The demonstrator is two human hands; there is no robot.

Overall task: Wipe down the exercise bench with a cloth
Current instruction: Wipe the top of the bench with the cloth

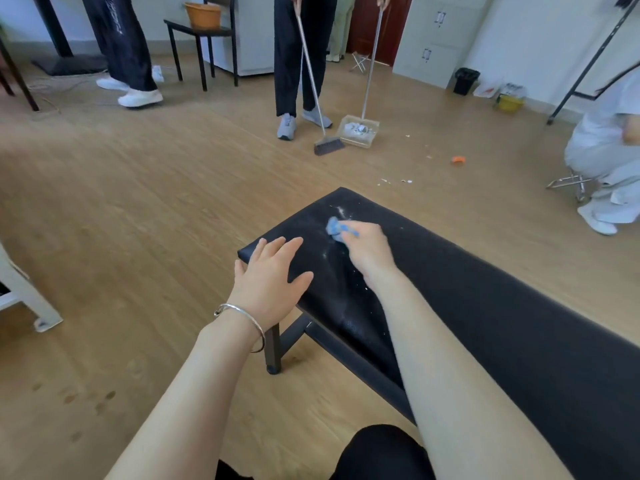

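A black padded exercise bench (485, 299) runs from the middle of the view to the lower right, with white dust and specks scattered near its far end. My right hand (369, 249) grips a bunched blue cloth (335, 227) and holds it against the bench top by the dusty patch. My left hand (273, 271) rests flat on the bench's near left corner, fingers spread, a silver bangle on the wrist.
Wooden floor surrounds the bench. A person with a broom (328, 144) and dustpan (358, 131) stands ahead. Another person sits on a folding stool (571, 183) at the right. Floor crumbs (457, 160), a black bin (465, 81), a chair (202, 39) and a white frame (24, 296) are around.
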